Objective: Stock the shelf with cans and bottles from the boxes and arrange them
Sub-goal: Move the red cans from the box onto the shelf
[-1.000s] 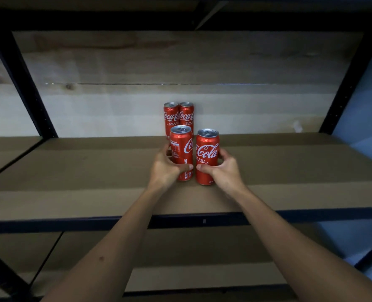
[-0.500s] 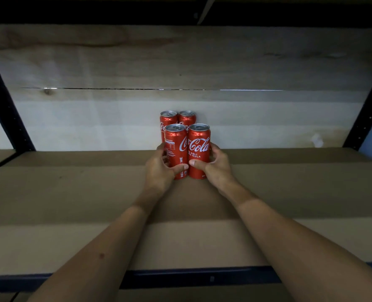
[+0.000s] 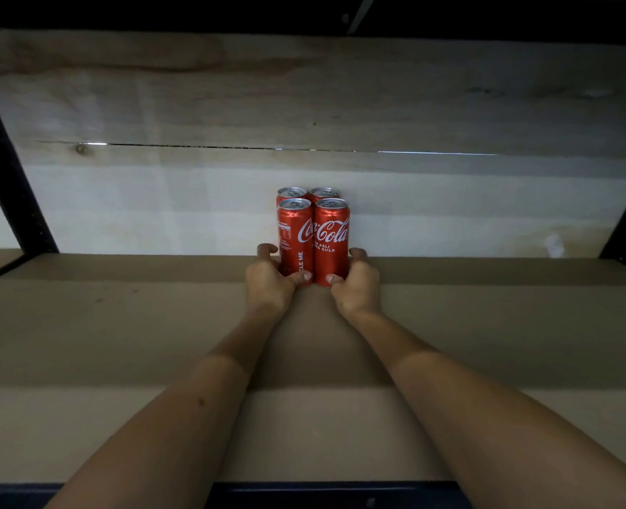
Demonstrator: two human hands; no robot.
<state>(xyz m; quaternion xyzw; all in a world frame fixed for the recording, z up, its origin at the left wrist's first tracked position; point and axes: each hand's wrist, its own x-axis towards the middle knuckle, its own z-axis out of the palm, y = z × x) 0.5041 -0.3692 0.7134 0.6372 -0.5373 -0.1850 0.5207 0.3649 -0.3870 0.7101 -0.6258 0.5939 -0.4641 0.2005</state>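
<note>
Placement step: left front Coca-Cola can (image 3: 294,240) is gripped by left hand (image 3: 269,281), right front can (image 3: 331,242) by right hand (image 3: 357,286), against back pair (image 3: 308,193). Release is called for next.

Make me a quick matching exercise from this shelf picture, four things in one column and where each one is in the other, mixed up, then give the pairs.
Column one:
1. left hand
2. right hand
3. front right can
4. back left can

Column two:
A. behind the front left can, by the back wall
B. grips the front left can
C. shows the full Coca-Cola script
D. grips the front right can

Pairs: 1-B, 2-D, 3-C, 4-A
</note>
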